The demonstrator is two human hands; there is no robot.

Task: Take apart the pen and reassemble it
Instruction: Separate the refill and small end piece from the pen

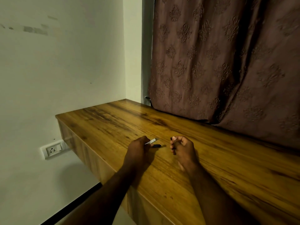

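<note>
Forearms (pixel 113 184) reach in low. The left hand (pixel 138 148) pinches a silver pen piece (pixel 152 141), pointed toward the right hand (pixel 182 147), whose fingers curl round a dark barrel (pixel 174 151). I judge the parts are kept facing for rejoining. A black piece (pixel 156 145) sits at the left fingertips; held or resting, I cannot tell. Both hands work near the front edge of the desk (pixel 227 159), with bare wood beyond up to the curtain (pixel 227 62).

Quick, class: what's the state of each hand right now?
Left hand: grips a silver pen part; a black pen part sticks out beside it.
Right hand: grips a dark pen part.
</note>
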